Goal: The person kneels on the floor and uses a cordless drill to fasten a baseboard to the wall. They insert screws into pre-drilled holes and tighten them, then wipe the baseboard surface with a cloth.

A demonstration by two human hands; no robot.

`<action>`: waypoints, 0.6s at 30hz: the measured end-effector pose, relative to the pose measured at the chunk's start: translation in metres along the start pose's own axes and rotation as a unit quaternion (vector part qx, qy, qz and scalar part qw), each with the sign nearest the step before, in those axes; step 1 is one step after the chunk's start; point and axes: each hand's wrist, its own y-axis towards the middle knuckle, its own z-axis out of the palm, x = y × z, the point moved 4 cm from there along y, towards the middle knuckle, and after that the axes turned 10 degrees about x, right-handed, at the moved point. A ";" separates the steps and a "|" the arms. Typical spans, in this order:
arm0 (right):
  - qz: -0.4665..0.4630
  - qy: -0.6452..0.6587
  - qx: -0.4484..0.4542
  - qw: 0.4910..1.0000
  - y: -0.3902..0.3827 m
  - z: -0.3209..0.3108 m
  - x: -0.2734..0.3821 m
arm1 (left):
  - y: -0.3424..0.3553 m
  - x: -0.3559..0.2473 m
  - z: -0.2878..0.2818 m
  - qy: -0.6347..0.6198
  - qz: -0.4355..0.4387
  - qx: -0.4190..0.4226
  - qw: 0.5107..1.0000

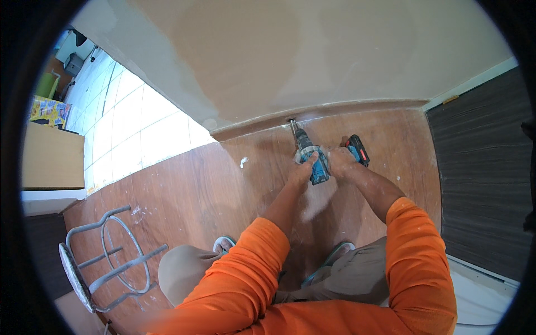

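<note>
A blue and black cordless drill [317, 171] lies on its side, low over the wood-look floor, its long metal bit pointing at the base of the baseboard [259, 124], where the tip meets it. My left hand [306, 165] is closed round the drill's body, thumb along its side. My right hand [342, 164] is closed round the handle, just left of the black and red battery pack [359, 151]. A small white fleck [244, 162] lies on the floor to the left of the drill.
A grey metal stool [75, 273] lies tipped over at lower left. Beyond an opening at upper left are white tiles [114, 120], a cardboard-coloured box or cabinet [53, 156] and a green object. A painted wall [352, 44] is ahead; a dark door [474, 167] stands at right.
</note>
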 end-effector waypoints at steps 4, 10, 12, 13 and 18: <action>0.014 0.009 -0.003 1.000 -0.004 0.000 0.001 | 0.000 0.004 -0.001 0.005 -0.003 -0.004 1.000; -0.003 0.020 -0.003 1.000 -0.011 -0.006 0.007 | -0.001 0.003 -0.003 0.014 -0.010 0.000 1.000; 0.008 0.019 -0.003 1.000 -0.013 -0.008 0.009 | -0.001 0.003 -0.005 0.020 -0.011 -0.003 1.000; 0.009 0.018 -0.010 1.000 -0.014 -0.009 0.010 | -0.001 0.004 -0.005 0.013 -0.014 -0.003 1.000; 0.015 0.010 0.014 1.000 -0.015 -0.004 0.011 | 0.005 0.013 -0.011 0.013 -0.011 0.014 1.000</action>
